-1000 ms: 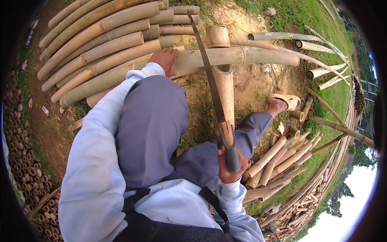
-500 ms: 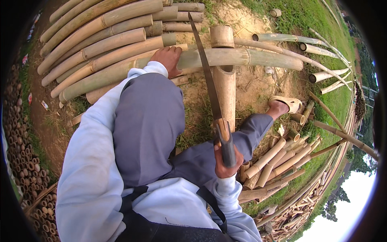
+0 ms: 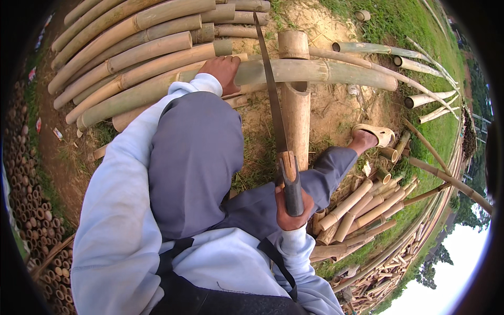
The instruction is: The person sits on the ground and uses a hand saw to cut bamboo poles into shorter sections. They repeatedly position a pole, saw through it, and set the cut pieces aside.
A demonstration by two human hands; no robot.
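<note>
A long, pale green-tan bamboo pole (image 3: 310,71) runs crosswise ahead of me, resting on an upright-looking bamboo post (image 3: 296,121) with a notch in it. My left hand (image 3: 224,72) is closed over the pole from above, left of the post. In my right hand (image 3: 294,207) is a handsaw (image 3: 276,115), held by its dark handle. Its long blade points away from me and crosses the pole just left of the post. How deep the teeth sit in the bamboo cannot be made out.
Thick bamboo poles (image 3: 142,42) lie stacked at the far left. Short cut pieces (image 3: 349,210) are piled beside my right leg. Upright bamboo tubes (image 3: 39,210) crowd the left edge. More poles (image 3: 375,49) lie on grass at the right, near slanting bamboo props (image 3: 446,178).
The saw has turned slightly, its handle shifting a little left and its tip a little right. My left hand keeps its place on the pole.
</note>
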